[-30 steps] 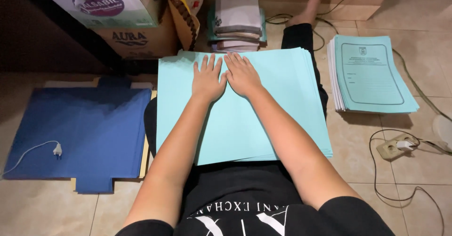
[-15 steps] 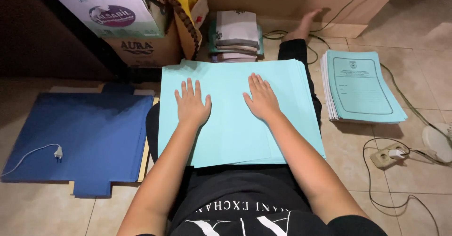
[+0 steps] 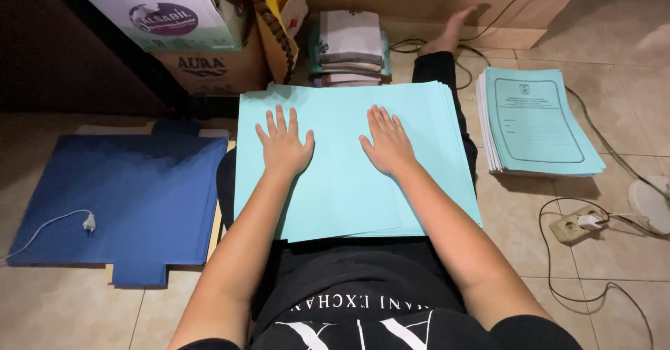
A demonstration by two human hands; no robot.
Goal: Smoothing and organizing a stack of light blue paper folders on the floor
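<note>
A stack of large light blue paper sheets [image 3: 335, 196] lies across my lap as I sit on the floor. My left hand [image 3: 285, 144] rests flat on the left half of the top sheet, fingers spread. My right hand [image 3: 387, 144] presses flat on the right half, palm down. Neither hand grips anything. The two hands lie a short distance apart on the same sheet.
A dark blue flattened folder [image 3: 118, 196] lies on the tiles at my left with a white plug [image 3: 88, 222] on it. A pile of printed light blue booklets [image 3: 534, 123] sits at my right. Cardboard boxes [image 3: 202, 36], stacked books [image 3: 349, 50] and a power socket [image 3: 578, 226] with cables surround me.
My hands began together near the top middle of the sheet, then slid apart and down toward me, smoothing the paper.
</note>
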